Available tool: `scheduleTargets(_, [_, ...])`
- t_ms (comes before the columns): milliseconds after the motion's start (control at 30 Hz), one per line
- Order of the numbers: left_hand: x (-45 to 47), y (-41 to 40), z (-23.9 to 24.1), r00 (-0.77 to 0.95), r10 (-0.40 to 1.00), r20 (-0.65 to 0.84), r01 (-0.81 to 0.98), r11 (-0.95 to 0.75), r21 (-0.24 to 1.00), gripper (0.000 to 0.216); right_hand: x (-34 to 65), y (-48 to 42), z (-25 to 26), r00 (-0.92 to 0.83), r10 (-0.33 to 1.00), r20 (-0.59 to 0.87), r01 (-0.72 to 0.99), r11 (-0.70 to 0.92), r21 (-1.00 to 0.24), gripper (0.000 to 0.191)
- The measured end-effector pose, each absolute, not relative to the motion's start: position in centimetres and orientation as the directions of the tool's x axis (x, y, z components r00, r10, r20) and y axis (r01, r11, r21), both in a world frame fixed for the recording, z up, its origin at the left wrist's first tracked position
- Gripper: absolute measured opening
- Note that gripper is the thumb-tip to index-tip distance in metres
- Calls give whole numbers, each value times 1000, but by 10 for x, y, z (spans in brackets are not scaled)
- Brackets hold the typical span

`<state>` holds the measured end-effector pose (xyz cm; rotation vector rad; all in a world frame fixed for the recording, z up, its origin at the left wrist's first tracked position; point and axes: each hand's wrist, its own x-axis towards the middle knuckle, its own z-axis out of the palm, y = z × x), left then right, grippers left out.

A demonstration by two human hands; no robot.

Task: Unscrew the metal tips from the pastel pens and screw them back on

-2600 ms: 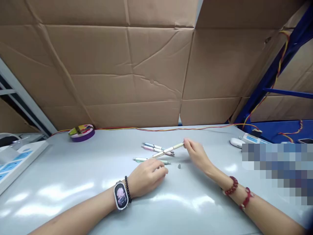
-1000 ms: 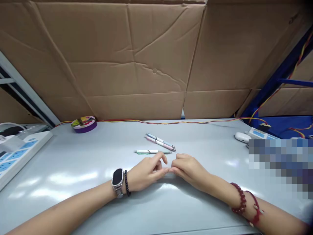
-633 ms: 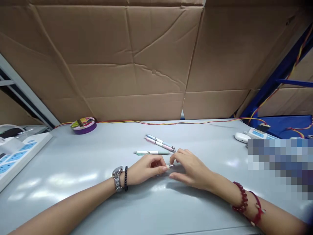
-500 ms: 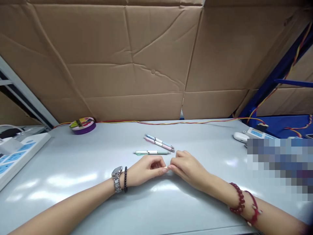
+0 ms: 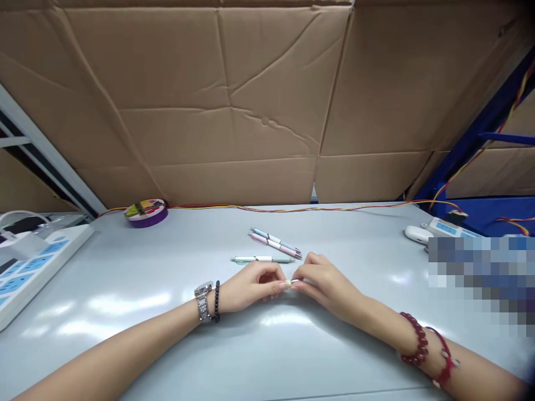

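Note:
My left hand (image 5: pixel 257 285), with a watch and black beads at the wrist, is closed in a pinch. Its fingertips meet those of my right hand (image 5: pixel 324 281), which is pinching too. Between them shows a small thin whitish piece (image 5: pixel 295 280), too small and too covered by fingers to name. Just behind the hands lies a green-and-white pen (image 5: pixel 263 259). Beyond it a pink-and-white pen (image 5: pixel 273 243) and a blue-and-white pen (image 5: pixel 276 239) rest side by side at a slant on the grey table (image 5: pixel 200 362).
A purple round tin-like object (image 5: pixel 146 214) sits at the back left. White power strips stand left (image 5: pixel 42 267) and right (image 5: pixel 451 228), the right one beside a white rounded device (image 5: pixel 417 234). Red and yellow wires (image 5: pixel 259 210) run along the cardboard wall (image 5: pixel 179 133). A blurred patch covers the right edge.
The fingertips have drawn slightly apart, and the thin piece now shows between them. The whole view has shifted a little; the pens lie as before.

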<state>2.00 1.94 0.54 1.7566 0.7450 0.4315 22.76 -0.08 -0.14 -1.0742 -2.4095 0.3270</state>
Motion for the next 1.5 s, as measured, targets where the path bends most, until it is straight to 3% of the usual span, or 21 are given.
scheduleTargets(200, [19,22,6,739,666,-100,267,-154,951,30,230,3,-8,-541,652,532,530,755,-386,13])
scheduleTargets(400, [18,21,6,732,675,-93,252,-141,957,29,235,6,-3,-573,664,480,540,747,-388,7])
scheduleTargets(667, [18,19,11,754,657,-31,272,-269,924,28,240,8,3,-579,686,440,582,726,-366,36])
scheduleTargets(733, [18,17,12,750,661,23,318,-391,864,26,243,8,8,-559,704,438,619,706,-344,48])
scheduleTargets(800, [18,14,10,758,641,116,381,-581,719,24,248,9,13,-538,740,405,671,666,-326,55])
scheduleTargets(867, [18,13,5,788,574,223,440,-778,448,24,252,9,16,-564,765,311,720,640,-267,55])
scheduleTargets(933, [18,14,-1,822,493,286,459,-870,181,26,252,8,14,-608,772,188,759,634,-148,52])
scheduleTargets(1000, [18,16,-7,835,454,311,464,-885,46,31,248,5,9,-619,778,104,782,624,-15,48])
scheduleTargets(1067, [17,20,-10,828,458,323,479,-878,18,32,241,2,4,-603,795,70,798,599,70,45])
scheduleTargets(1167, [15,26,-10,797,489,355,527,-850,-12,29,235,0,1,-557,828,61,830,551,89,49])
scheduleTargets(1333, [14,32,-8,744,538,396,589,-808,-9,22,244,9,15,-425,892,151,904,427,21,51])
scheduleTargets(1500, [20,38,-10,729,528,436,597,-802,-26,14,249,29,19,-428,876,223,875,463,-141,24])
